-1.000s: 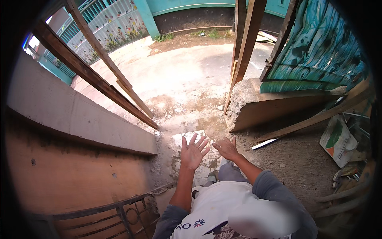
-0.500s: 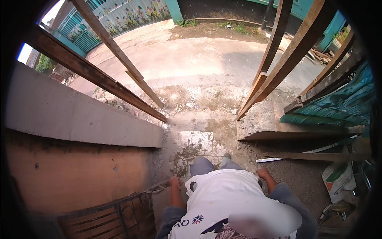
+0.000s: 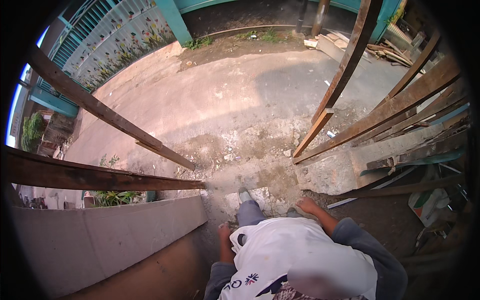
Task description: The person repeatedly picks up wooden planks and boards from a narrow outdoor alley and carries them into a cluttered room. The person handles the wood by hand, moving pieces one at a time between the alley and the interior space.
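My left hand hangs low beside my white shirt, near the low wall on the left. Its fingers are loosely bent and open, and nothing shows in them. Reaching a little further forward, my right hand is close to the broken end of the concrete wall, without visibly touching it. It too looks loosely open with nothing in it. One foot is forward on the broken white tiles; the other is partly hidden by the shirt.
Wooden posts slant up on the left and right of the opening. A smooth grey wall borders the left. Ahead lie rubble and a paved lane. A printed sack and planks are at right.
I have moved forward toward the lane, with one foot now stepping ahead. My right hand has swung forward and left. The posts and walls have shifted outward and nearer in view.
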{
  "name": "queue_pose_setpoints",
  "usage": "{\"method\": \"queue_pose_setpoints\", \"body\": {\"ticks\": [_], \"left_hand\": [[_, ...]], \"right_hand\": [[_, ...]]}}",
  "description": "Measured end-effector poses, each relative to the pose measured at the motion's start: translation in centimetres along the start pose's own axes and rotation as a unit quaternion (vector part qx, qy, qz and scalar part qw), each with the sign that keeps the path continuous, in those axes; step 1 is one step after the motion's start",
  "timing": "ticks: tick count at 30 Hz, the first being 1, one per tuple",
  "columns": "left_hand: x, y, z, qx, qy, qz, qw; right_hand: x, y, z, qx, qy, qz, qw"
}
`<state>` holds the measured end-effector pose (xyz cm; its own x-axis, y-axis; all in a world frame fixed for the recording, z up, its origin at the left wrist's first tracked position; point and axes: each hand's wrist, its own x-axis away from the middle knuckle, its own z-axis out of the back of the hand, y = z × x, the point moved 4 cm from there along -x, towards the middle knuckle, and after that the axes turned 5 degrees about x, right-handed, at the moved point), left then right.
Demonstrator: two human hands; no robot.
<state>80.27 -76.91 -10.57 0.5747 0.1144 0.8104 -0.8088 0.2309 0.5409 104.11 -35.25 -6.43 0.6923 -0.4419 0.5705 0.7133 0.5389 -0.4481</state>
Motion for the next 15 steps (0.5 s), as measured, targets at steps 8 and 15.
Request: {"method": "queue_pose_setpoints", "body": {"ticks": [8, 15], "left_hand": [[-8.2, 21.6, -4.2, -0.029, -0.131, -0.109, 0.985], [-13.2, 26.7, -7.1, -0.063, -0.136, -0.058, 0.987]], "right_hand": [[-4.1, -5.1, 1.9, -0.120, 0.011, -0.171, 0.978], [-7.4, -10.2, 4.8, -0.152, 0.098, -0.166, 0.969]]}}
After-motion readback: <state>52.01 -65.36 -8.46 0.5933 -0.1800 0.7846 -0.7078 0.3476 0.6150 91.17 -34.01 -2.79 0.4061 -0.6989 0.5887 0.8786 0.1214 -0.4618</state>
